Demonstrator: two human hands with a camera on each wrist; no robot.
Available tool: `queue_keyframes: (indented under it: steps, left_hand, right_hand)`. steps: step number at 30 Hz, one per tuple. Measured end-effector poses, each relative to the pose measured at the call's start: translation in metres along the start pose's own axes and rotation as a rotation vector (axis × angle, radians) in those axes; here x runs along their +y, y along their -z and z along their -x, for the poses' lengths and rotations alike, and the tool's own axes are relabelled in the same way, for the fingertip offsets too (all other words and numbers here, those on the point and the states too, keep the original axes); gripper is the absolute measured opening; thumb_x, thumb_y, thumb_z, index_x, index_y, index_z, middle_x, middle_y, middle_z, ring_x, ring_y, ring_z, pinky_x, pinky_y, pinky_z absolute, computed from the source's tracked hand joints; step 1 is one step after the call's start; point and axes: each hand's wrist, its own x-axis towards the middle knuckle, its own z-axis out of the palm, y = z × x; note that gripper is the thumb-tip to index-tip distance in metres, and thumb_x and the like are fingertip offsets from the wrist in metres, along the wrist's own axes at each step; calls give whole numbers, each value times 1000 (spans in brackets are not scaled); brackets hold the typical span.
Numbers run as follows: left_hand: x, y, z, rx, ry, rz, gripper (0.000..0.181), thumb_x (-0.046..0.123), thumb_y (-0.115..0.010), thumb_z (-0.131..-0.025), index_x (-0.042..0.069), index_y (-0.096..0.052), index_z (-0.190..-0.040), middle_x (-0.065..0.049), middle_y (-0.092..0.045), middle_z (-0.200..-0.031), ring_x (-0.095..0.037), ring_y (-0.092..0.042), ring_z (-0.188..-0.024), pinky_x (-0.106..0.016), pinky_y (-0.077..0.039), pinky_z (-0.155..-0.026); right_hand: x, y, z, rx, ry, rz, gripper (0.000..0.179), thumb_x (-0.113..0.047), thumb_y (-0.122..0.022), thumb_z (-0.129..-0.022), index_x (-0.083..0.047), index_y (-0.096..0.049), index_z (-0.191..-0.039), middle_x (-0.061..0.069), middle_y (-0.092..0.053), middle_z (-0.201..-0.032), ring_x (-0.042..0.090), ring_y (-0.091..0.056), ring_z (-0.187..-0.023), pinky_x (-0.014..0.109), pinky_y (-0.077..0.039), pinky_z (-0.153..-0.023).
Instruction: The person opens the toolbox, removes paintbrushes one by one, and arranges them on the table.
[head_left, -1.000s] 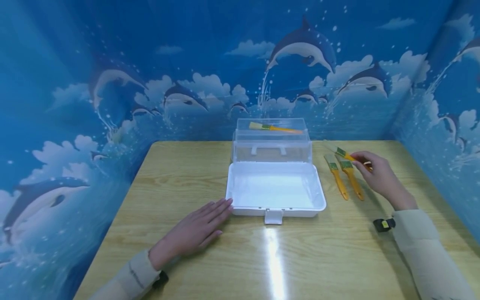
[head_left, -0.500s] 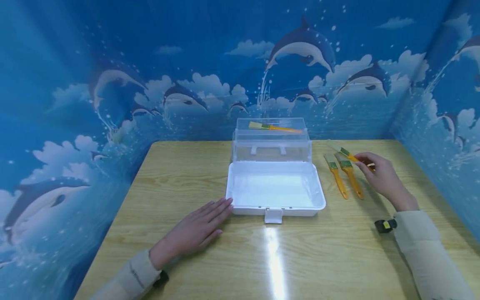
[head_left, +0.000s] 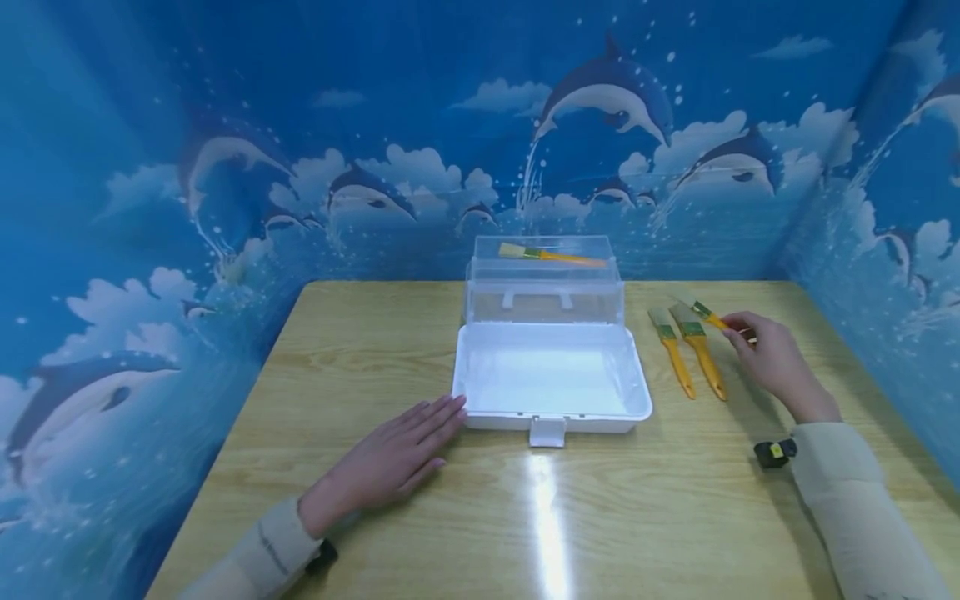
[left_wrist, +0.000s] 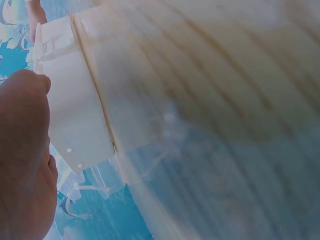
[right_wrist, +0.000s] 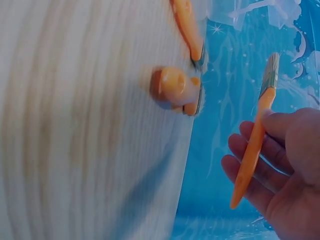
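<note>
My right hand [head_left: 776,358] pinches a paintbrush [right_wrist: 255,132] with an orange handle and pale bristles, raised over the right side of the table. In the right wrist view the thumb presses the handle against the fingers. Two wider paintbrushes lie just left of that hand, a narrower one [head_left: 673,354] and a broader one [head_left: 701,350]. My left hand [head_left: 393,457] lies with straight fingers, its fingertips touching the front left corner of a white plastic box [head_left: 551,375]. The box's clear lid [head_left: 543,292] is tipped back, with another paintbrush [head_left: 551,255] across its far part.
A latch [head_left: 547,432] hangs at the front of the box. Wood-grain table [head_left: 360,342] surrounds it, reaching back to a blue dolphin-print backdrop [head_left: 420,100] on three sides. Light glares on the table in front of the box.
My right hand has moved a little to the right and towards me, carrying the paintbrush away from the two lying ones. The left hand and box stay put.
</note>
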Motion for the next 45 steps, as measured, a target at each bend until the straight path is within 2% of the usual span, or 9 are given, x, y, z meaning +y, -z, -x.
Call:
queue_keyframes:
  steps: [6,14,26,39,45]
  left_hand:
    - [-1,0,-1,-4,-6,-12,68,35,-44,-109,10,-13,-164,-6,-8,-172,-24,-13,-158,-40,-19,-128]
    - [0,1,-1,-21,-8,8,67,34,-44,-109,10,-14,-164,-6,-9,-172,-24,-14,-158,-40,-19,-128]
    - [1,0,0,-11,-2,11,69,33,-46,-108,10,-14,-164,-7,-10,-172,-25,-16,-157,-40,-20,-128]
    - [1,0,-1,-24,5,10,68,34,-45,-109,10,-13,-164,-6,-10,-172,-24,-15,-157,-40,-19,-128]
    - [0,1,-1,-3,2,18,68,32,-46,-108,9,-15,-164,-7,-11,-172,-24,-15,-157,-40,-19,-128]
  right_hand:
    - [8,0,-2,-21,-46,39,33,-13,-49,-108,11,-57,-129,35,-63,-115,48,-62,-100,62,-55,-77]
    - [17,1,-1,-43,-89,58,36,-12,-51,-107,16,-55,-128,38,-62,-113,49,-62,-97,61,-55,-76]
    - [20,2,-1,-23,-84,74,36,-12,-52,-106,18,-58,-125,38,-65,-108,46,-65,-91,54,-57,-65]
    - [24,2,1,-23,-79,74,35,-10,-54,-105,20,-59,-122,39,-64,-107,49,-64,-92,59,-56,-70]
    - [27,1,1,-21,-67,89,33,-8,-54,-104,20,-61,-119,39,-65,-104,48,-64,-90,61,-56,-71]
